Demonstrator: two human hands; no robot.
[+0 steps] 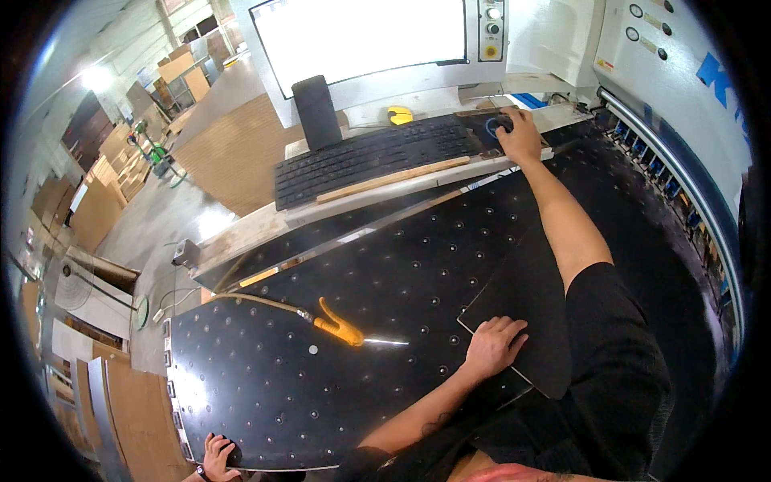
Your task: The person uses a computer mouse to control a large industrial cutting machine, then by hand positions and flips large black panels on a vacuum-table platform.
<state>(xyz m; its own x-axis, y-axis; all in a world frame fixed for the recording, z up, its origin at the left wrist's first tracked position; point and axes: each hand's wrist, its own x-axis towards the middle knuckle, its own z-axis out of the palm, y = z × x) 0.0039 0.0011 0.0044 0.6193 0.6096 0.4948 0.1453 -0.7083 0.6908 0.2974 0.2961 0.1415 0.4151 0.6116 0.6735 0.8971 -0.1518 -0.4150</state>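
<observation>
— At the tabletop (385,265), what does the left hand (491,347) do?
— It lies flat, fingers released and spread, on a dark sheet (526,281) resting on the studded black surface.
— And the right hand (520,136)?
— Fingers cupped over a mouse (499,123) beside the keyboard (377,157), below the monitor (361,36). An orange air gun (339,327) lies left of the sheet.

**Around the Perforated Work Table**

A bright white monitor (361,36) is glowing above a black keyboard (373,157), and a dark phone-like slab (316,111) is leaning upright just beside it. A wooden strip (393,178) is lying along the keyboard's front edge. An orange-handled air gun (339,324) on a hose is resting on the black table (321,377). Cardboard stacks (104,185) are standing at the far left.
</observation>
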